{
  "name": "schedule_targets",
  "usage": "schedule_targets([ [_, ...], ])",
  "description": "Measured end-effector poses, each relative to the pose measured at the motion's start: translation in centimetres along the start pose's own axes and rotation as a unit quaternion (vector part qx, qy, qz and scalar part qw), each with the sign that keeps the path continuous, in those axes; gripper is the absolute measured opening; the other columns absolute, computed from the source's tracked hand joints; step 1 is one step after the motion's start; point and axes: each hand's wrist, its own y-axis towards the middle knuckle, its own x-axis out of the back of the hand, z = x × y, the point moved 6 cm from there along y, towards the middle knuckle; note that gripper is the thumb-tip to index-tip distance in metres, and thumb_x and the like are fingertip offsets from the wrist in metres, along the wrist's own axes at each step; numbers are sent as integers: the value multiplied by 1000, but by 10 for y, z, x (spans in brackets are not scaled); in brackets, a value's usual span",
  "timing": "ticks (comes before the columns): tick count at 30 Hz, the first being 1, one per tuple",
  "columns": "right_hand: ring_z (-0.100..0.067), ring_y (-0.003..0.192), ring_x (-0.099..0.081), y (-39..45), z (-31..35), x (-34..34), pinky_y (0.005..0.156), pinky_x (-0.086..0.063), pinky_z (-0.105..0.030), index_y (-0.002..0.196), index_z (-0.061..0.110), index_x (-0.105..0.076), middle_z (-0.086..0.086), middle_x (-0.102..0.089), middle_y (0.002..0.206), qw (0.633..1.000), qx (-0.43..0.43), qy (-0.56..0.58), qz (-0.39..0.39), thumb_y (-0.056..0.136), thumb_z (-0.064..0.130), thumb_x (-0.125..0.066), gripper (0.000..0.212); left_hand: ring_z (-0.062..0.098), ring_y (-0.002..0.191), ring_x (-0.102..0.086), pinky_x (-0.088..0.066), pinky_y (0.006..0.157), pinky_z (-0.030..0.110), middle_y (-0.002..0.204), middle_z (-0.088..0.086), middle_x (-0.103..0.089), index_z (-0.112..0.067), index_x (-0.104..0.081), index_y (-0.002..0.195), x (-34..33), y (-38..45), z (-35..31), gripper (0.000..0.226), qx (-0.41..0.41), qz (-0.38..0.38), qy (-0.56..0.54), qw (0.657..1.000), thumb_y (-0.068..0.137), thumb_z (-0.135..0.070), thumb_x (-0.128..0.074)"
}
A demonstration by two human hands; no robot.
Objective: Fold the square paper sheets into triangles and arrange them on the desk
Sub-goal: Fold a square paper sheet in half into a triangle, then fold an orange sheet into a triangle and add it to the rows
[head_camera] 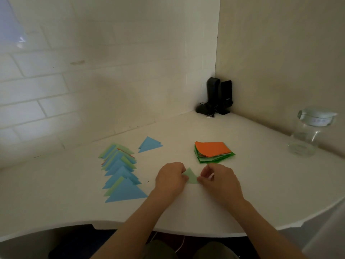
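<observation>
Green paper: a pale green folded triangle (190, 177) lies flat on the desk right in front of you, apex pointing away, between your two hands.
Left hand: your left hand (170, 179) rests knuckles-up on the sheet's left corner, fingers curled down onto the paper and pinching its edge.
Right hand: your right hand (217, 177) pinches the sheet's right corner between curled fingertips and thumb; the other fingers are bent above the desk.
Finished row: a long overlapping row of folded triangles (120, 170), mostly blue with a few pale green and a sliver of orange showing, runs away from you just left of your left hand; the nearest and largest-looking blue one lies at the row's near end.
Separate pair: two blue triangles (150, 144), overlapped, sit apart from the row, farther back and to its right.
Unfolded stack: a stack of square sheets (212, 151), orange on top with green ones fanned out beneath, lies beyond your right hand, near but not touching it.
Desk: the white desk (252, 184) has a curved front edge and fits into a wall corner.
Corner items: black upright devices (218, 97) with a cable stand in the far corner.
Jar: a clear glass jar (309, 131) stands at the right edge, well apart from the paper.
</observation>
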Motion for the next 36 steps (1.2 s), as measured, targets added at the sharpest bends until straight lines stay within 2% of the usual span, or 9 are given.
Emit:
schedule_targets([
  [4,-17,87,-58,23,2,18,76,-46,-30,97,16,-69,1,-64,99,991,54,-18,-120,80,25,-71,20,22,96,-57,-43,81,32,102,3,-63,-12,-63,101,10,9,19,17,3,-28,-24,999,92,-24,-54],
  [10,-21,100,-59,56,-1,14,81,-50,-34,109,12,-68,0,-61,115,985,85,-109,-98,83,35,-66,34,23,92,-59,-41,77,30,96,2,-67,-14,-64,97,41,51,66,11,43,-101,-36,993,89,-20,-59],
  [13,-19,95,-60,63,-6,9,78,-47,-34,103,20,-69,4,-62,111,984,77,-131,-90,86,41,-61,29,25,94,-59,-39,76,29,96,4,-66,-14,-64,94,56,71,86,10,65,-130,-45,988,86,-19,-64],
  [16,-21,88,-61,64,-8,4,77,-42,-36,92,24,-72,5,-67,99,980,79,-132,-124,86,36,-61,17,24,92,-58,-39,74,30,95,3,-66,-16,-64,89,60,90,103,8,79,-133,-31,987,83,-21,-67],
  [21,-19,94,-59,68,-15,0,82,-34,-36,87,27,-74,8,-66,99,985,51,-105,-123,84,33,-65,11,26,90,-58,-44,76,36,91,4,-64,-17,-61,86,55,104,122,8,87,-136,20,987,85,-24,-65],
  [26,-20,82,-61,73,-17,-4,81,-44,-40,74,25,-72,7,-67,86,985,58,-102,-124,79,30,-70,7,29,95,-54,-45,83,40,98,8,-60,-18,-60,87,47,109,130,14,101,-129,46,985,82,-27,-69],
  [30,-17,83,-60,72,-20,-5,82,-45,-39,72,26,-71,10,-67,86,988,48,-94,-111,78,35,-70,11,29,94,-54,-43,80,38,96,9,-58,-17,-53,90,47,112,128,21,87,-117,50,988,81,-26,-69],
  [33,-15,86,-59,69,-22,-2,85,-44,-39,75,28,-72,12,-67,90,991,37,-75,-106,75,40,-73,12,28,93,-55,-44,78,38,95,8,-59,-17,-55,88,55,108,112,13,74,-150,23,986,84,-25,-64],
  [36,-16,86,-58,66,-23,7,81,-45,-37,75,29,-73,11,-67,87,993,23,-54,-102,72,47,-73,19,22,86,-53,-44,76,36,88,3,-58,-19,-57,85,62,94,77,12,2,-182,-22,983,85,-28,-64],
])
